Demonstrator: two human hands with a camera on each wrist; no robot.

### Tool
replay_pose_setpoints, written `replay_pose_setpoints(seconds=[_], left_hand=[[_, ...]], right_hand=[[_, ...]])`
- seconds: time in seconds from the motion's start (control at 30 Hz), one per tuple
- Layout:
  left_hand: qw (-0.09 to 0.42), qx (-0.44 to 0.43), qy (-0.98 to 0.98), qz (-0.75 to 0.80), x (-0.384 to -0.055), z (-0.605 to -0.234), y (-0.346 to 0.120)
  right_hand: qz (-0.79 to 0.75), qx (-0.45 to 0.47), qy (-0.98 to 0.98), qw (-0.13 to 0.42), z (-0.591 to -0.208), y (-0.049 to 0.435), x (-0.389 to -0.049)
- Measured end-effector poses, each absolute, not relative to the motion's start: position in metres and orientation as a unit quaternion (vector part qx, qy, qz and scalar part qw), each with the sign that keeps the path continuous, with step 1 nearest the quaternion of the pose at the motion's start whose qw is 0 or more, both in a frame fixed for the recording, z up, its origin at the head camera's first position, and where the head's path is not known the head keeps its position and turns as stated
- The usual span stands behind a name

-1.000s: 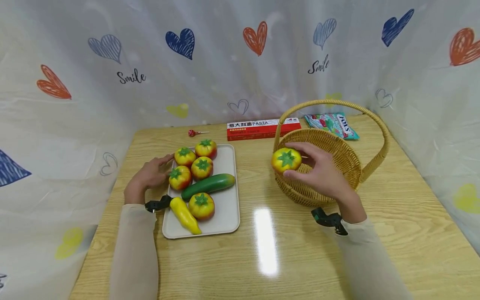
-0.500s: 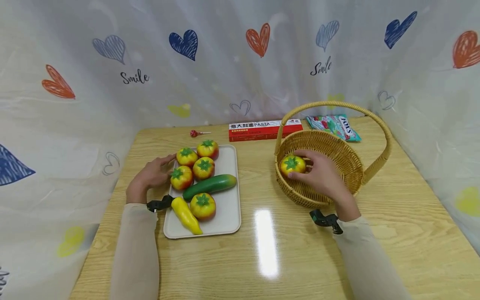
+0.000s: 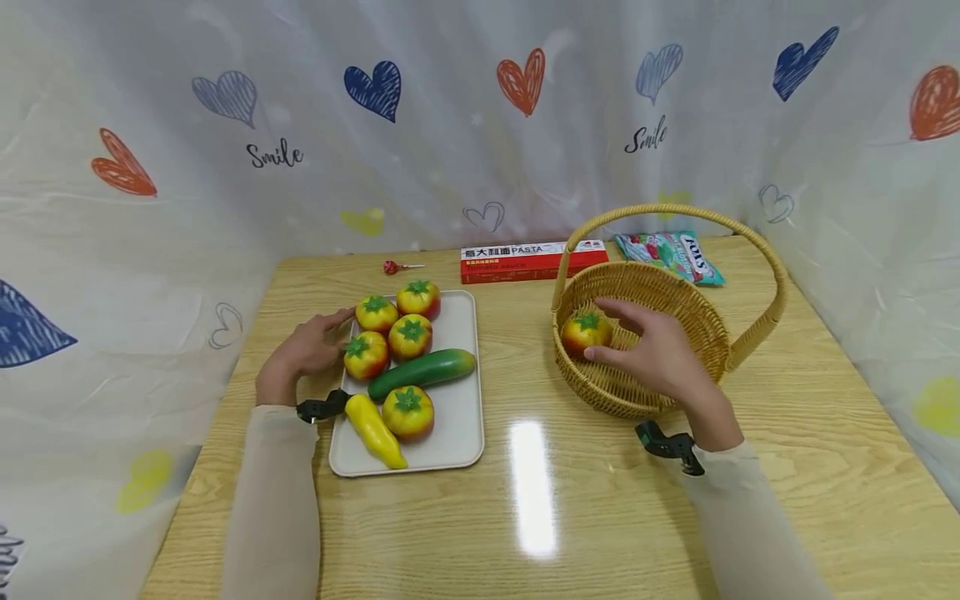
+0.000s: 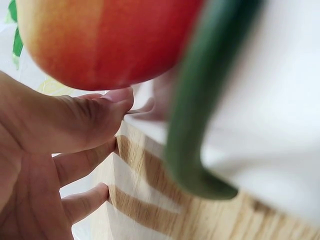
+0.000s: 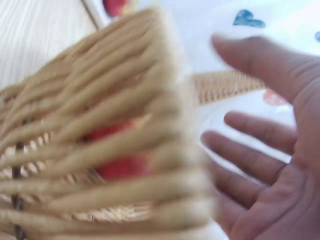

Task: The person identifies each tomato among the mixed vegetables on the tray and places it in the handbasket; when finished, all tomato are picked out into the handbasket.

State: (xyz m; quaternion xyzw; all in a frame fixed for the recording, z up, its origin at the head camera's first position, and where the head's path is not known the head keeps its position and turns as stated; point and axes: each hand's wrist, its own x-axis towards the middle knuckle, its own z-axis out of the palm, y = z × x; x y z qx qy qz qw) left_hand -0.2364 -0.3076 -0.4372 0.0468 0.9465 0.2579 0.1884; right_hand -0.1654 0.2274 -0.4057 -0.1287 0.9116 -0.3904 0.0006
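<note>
- 1 red-and-yellow tomato [image 3: 587,337] sits inside the round wicker basket [image 3: 581,387], towards the left side of its interior, with the green calyx facing up.
- The right hand [image 3: 656,354] reaches in over the near rim, thumb and fingers spread wide beside the tomato and gripping nothing. The right wrist view is blurred, so whether a fingertip brushes the fruit I can't say for certain.
- The pale rectangular tray [image 3: 459,425] carries 5 more tomatoes [image 3: 411,337], 1 green cucumber [image 3: 422,374] and 1 long yellow pepper [image 3: 377,432].
- The left hand [image 3: 303,348] lies along the tray's left edge, fingers loosely extended, holding nothing; its thumb is at the rim, just under the side of the closest tomato.
- Step in hand, as I read it: the release, at the end of shifting a tomato from tray to basket (the pasta box [image 3: 534,262] and the FOX'S sweets bag [image 3: 671,255] at the back seem to play no part).
- The next move calls for keeping those right fingers spread until they clear the tomato, so it isn't dragged or rolled, and backing out without knocking the arched handle [image 3: 756,336].
- After that, reaching across to the tray for a further piece would make sense; the left hand is well placed to steady the tray.
</note>
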Motion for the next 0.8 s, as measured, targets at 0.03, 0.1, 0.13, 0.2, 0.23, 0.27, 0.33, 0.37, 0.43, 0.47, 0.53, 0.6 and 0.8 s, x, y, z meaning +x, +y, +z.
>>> replay_pose_setpoints(seconds=[0.03,0.1,0.13,0.2,0.23,0.27,0.33,0.37,0.43,0.47,0.53,0.6,0.8], left_hand=[[0.188,0.047,0.947,0.257,-0.236,-0.437,-0.308],[0.188,0.046,0.947,0.255,-0.236,-0.437,-0.307],[0.188,0.045,0.947,0.255,-0.236,-0.437,-0.307],[0.189,0.042,0.948,0.254,-0.236,-0.437,-0.306],[0.191,0.040,0.948,0.253,-0.236,-0.438,-0.306],[0.193,0.037,0.947,0.253,-0.236,-0.438,-0.306],[0.195,0.035,0.947,0.255,-0.237,-0.437,-0.306],[0.197,0.033,0.946,0.255,-0.237,-0.437,-0.305],[0.198,0.033,0.946,0.256,-0.237,-0.436,-0.305],[0.199,0.033,0.945,0.257,-0.237,-0.436,-0.305],[0.199,0.033,0.945,0.258,-0.237,-0.436,-0.306],[0.199,0.032,0.945,0.259,-0.238,-0.437,-0.305],[0.199,0.033,0.944,0.261,-0.238,-0.438,-0.305]], right_hand=[[-0.405,-0.136,0.904,-0.005,-0.405,0.227,-0.164],[-0.447,-0.157,0.880,-0.007,-0.403,0.224,-0.160],[-0.473,-0.169,0.865,-0.005,-0.403,0.222,-0.158],[-0.521,-0.192,0.832,0.006,-0.401,0.216,-0.153],[-0.543,-0.207,0.814,0.014,-0.400,0.212,-0.151],[-0.560,-0.221,0.798,0.021,-0.399,0.208,-0.149],[-0.582,-0.241,0.776,0.033,-0.399,0.200,-0.146],[-0.588,-0.249,0.768,0.040,-0.399,0.195,-0.145],[-0.595,-0.264,0.757,0.060,-0.402,0.184,-0.143],[-0.597,-0.270,0.752,0.073,-0.404,0.178,-0.141],[-0.594,-0.282,0.747,0.100,-0.409,0.164,-0.138],[-0.586,-0.296,0.743,0.128,-0.416,0.149,-0.135],[-0.539,-0.314,0.761,0.177,-0.434,0.103,-0.132]])
